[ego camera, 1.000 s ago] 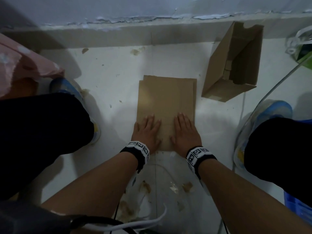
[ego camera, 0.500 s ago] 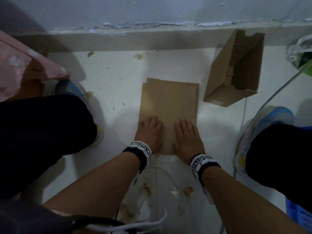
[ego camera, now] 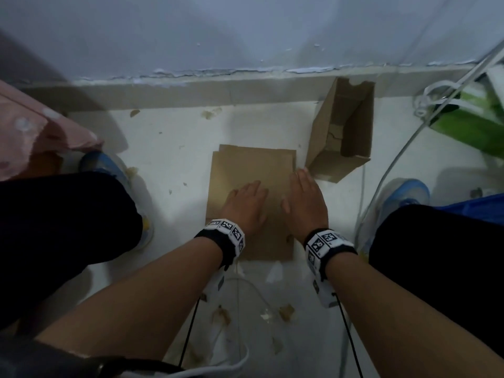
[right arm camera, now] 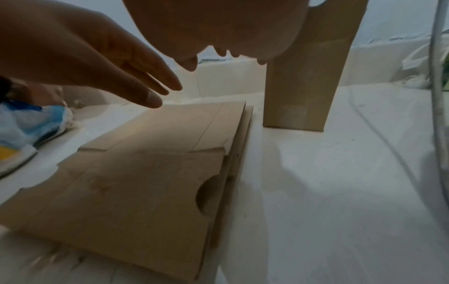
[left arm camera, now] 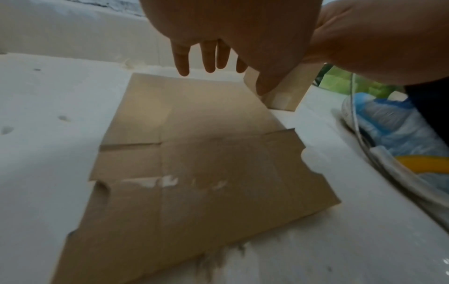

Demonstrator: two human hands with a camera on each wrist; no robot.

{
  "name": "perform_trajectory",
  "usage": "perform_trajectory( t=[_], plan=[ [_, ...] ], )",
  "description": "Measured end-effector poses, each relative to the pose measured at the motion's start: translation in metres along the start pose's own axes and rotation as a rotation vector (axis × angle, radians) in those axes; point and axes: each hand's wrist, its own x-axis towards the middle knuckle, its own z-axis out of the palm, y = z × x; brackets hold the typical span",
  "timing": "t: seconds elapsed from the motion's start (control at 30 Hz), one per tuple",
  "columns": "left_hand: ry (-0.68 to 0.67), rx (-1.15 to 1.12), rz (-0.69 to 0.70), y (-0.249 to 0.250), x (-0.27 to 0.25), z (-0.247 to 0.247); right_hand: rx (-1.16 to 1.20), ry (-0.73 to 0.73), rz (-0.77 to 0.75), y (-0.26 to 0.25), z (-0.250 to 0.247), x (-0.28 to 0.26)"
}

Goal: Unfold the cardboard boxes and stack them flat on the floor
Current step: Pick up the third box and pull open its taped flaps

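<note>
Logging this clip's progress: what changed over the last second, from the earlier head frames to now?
Both hands came up off the flattened cardboard: the left hand hovers open above it, and the right hand has shifted toward the upright box. The flat stack and that box stayed put on the floor.

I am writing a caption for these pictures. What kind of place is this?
Probably a room in a home, at the foot of a wall: a white tiled floor with scraps, a painted wall peeling above its skirting, and flattened cardboard beside a standing box.
</note>
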Motion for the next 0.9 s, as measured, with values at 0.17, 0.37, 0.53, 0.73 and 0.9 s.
perform_trajectory(
  t=[0.17,0.37,0.53,0.73,0.9],
  plan=[
    [0.079,-0.096,0.046,0.038,0.016,-0.014,0.08,0.127,0.036,0.01,-0.02,-0.002],
    [0.159,-0.236,0.134,0.08,0.036,-0.026,0.119,0.269,0.088,0.03,-0.038,0.006],
    [0.263,-0.288,0.243,0.096,0.048,-0.036,0.133,0.335,0.137,0.042,-0.044,0.015],
    [0.276,-0.3,0.251,0.103,0.061,-0.034,0.056,0.318,0.168,0.061,-0.036,0.022],
    [0.229,-0.295,0.197,0.111,0.063,-0.027,0.063,0.298,0.197,0.063,-0.041,0.015]
  ],
)
